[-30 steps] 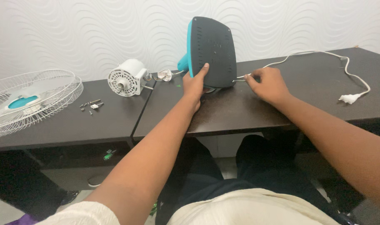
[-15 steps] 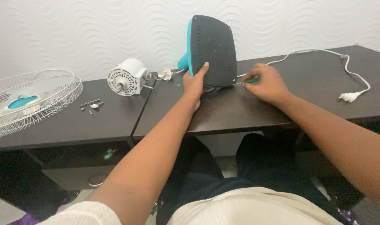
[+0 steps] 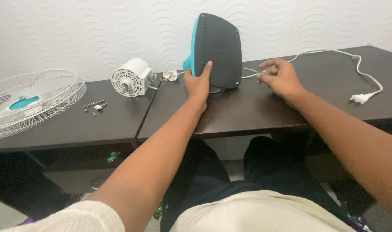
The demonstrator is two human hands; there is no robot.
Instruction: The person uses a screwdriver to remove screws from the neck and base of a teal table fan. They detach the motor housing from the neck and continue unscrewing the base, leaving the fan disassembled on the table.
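Observation:
A dark grey fan base (image 3: 219, 47) with a teal side stands on its edge on the dark table (image 3: 256, 111). My left hand (image 3: 199, 83) grips its lower left edge, thumb up against the flat underside. My right hand (image 3: 279, 77) is just right of the base, thumb and fingers pinching a thin green-handled screwdriver (image 3: 252, 70) whose tip points toward the base. A white power cord (image 3: 333, 52) runs from behind the base to a plug (image 3: 361, 98) at the right.
A white fan motor (image 3: 129, 79) lies left of the base, with a small white part (image 3: 170, 76) beside it. Loose screws (image 3: 94, 105) and a white wire fan grille (image 3: 30, 101) sit on the left table. A gap separates the two tables.
My right hand has drawn back slightly to the right from the base's edge, with the screwdriver still in it. The left hand and the base have stayed put.

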